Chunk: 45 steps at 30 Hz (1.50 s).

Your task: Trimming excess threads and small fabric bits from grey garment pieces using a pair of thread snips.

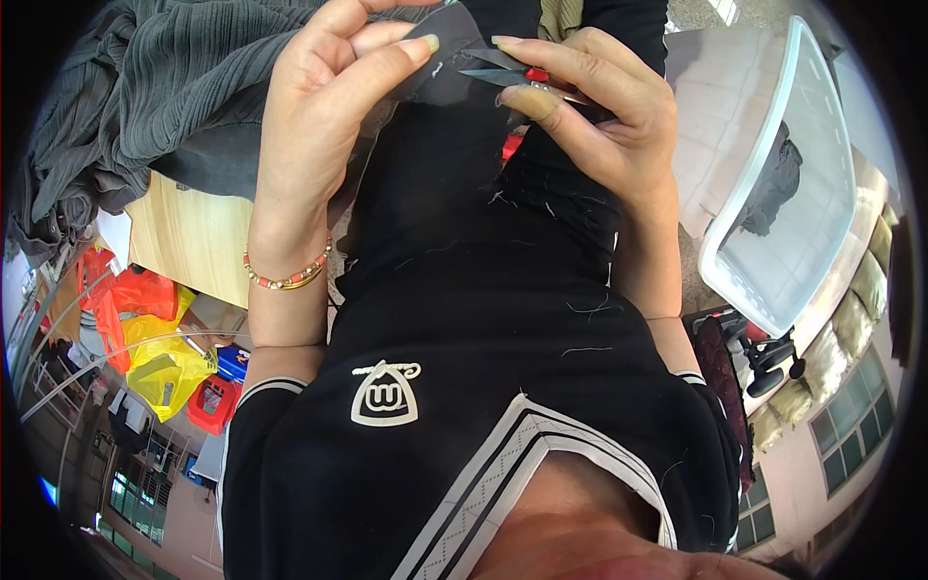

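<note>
My left hand (333, 97) pinches the edge of a dark grey piece of fabric (452, 34) between thumb and fingers, holding it up over my lap. A short light thread tuft shows on the fabric beside the thumb. In my right hand (604, 101) is a small pair of thread snips (498, 70) with dark blades and red parts by the grip. The blades point left, parted a little, with their tips close to the fabric; whether they touch it I cannot tell. Grey ribbed cloth (164, 87) is heaped to the left of my left hand.
A pale wooden tabletop (184, 237) lies under the heap at left. Below it are orange and yellow plastic bags (164, 362). At right stands a translucent white bin (807, 232) with dark cloth (773, 184) inside. Loose thread bits cling to my black clothing (464, 261).
</note>
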Motion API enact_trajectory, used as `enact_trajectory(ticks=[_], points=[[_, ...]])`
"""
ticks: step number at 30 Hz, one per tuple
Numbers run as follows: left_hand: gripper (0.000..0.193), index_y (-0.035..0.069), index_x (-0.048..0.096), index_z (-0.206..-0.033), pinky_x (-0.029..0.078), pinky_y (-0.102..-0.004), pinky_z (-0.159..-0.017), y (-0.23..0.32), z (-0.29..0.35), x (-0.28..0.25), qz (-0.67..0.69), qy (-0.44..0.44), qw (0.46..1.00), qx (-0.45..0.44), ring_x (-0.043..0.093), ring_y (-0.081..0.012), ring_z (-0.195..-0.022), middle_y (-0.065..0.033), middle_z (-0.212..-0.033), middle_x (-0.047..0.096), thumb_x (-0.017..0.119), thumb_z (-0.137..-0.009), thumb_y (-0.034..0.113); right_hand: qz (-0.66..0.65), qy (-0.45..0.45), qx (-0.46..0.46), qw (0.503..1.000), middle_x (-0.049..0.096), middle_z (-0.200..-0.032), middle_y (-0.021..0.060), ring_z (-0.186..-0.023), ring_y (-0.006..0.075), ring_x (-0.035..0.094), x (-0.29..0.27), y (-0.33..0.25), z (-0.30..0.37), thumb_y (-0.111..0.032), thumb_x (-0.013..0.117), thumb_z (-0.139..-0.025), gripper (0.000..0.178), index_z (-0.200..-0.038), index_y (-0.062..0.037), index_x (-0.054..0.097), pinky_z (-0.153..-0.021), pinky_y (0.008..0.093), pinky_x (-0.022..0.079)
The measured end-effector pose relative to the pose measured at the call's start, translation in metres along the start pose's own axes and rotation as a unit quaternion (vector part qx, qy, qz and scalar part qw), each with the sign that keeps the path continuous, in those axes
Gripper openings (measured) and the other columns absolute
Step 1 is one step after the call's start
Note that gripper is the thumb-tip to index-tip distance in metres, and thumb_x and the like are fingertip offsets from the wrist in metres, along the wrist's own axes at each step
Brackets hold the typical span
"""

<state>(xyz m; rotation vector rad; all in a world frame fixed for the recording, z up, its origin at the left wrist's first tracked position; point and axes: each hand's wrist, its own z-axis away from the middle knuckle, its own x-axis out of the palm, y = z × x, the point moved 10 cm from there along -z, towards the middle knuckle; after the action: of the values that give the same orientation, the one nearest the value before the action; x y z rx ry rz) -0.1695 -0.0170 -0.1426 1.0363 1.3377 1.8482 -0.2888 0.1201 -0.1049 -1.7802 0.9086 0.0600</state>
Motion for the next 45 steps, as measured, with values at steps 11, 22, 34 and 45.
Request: enact_trajectory(ticks=[11,22,34,45], points=[[0.039,-0.007,0.056,-0.136,0.053,-0.0236,-0.093,-0.008,-0.004,0.003,0.039,-0.036,0.998,-0.028,0.07,-0.0129,-0.103,-0.0145,-0.114,0.073,0.056,-0.098,0.0,-0.033,-0.052,-0.013,0.998,0.062,-0.076,0.0033,-0.065,0.0089,0.055,0.005,-0.004,-0.004,-0.002,0.084,-0.077,0.038,-0.114,0.0013,0.077,-0.057,0.0231,0.04],[0.031,-0.007,0.057,-0.126,0.055,-0.0231,-0.082,0.019,-0.011,0.038,0.231,-0.136,0.961,0.071,0.07,-0.0124,-0.091,-0.0122,-0.107,0.073,0.056,-0.096,-0.003,-0.074,-0.078,0.06,0.992,0.064,-0.073,0.0066,-0.062,0.0154,0.059,-0.001,-0.006,-0.014,-0.001,0.082,-0.08,0.031,-0.11,-0.0003,0.077,-0.056,0.0285,0.042],[0.031,-0.007,0.057,-0.128,0.056,-0.0233,-0.082,0.011,-0.016,0.039,0.33,-0.28,0.874,0.223,0.07,-0.0124,-0.091,-0.0112,-0.106,0.073,0.057,-0.097,-0.002,-0.078,-0.111,-0.023,0.991,0.064,-0.075,0.0034,-0.064,0.0105,0.056,0.003,-0.007,-0.014,0.001,0.082,-0.08,0.032,-0.111,0.0013,0.077,-0.057,0.0246,0.04],[0.029,-0.005,0.056,-0.13,0.057,-0.0233,-0.085,-0.006,0.0,0.014,0.141,0.024,0.985,-0.095,0.072,-0.0132,-0.093,-0.0124,-0.109,0.073,0.057,-0.1,-0.002,-0.011,-0.053,-0.051,0.997,0.06,-0.079,0.0024,-0.066,0.0084,0.051,0.004,-0.014,-0.007,0.0,0.085,-0.077,0.041,-0.117,-0.0002,0.076,-0.056,0.0227,0.037]])
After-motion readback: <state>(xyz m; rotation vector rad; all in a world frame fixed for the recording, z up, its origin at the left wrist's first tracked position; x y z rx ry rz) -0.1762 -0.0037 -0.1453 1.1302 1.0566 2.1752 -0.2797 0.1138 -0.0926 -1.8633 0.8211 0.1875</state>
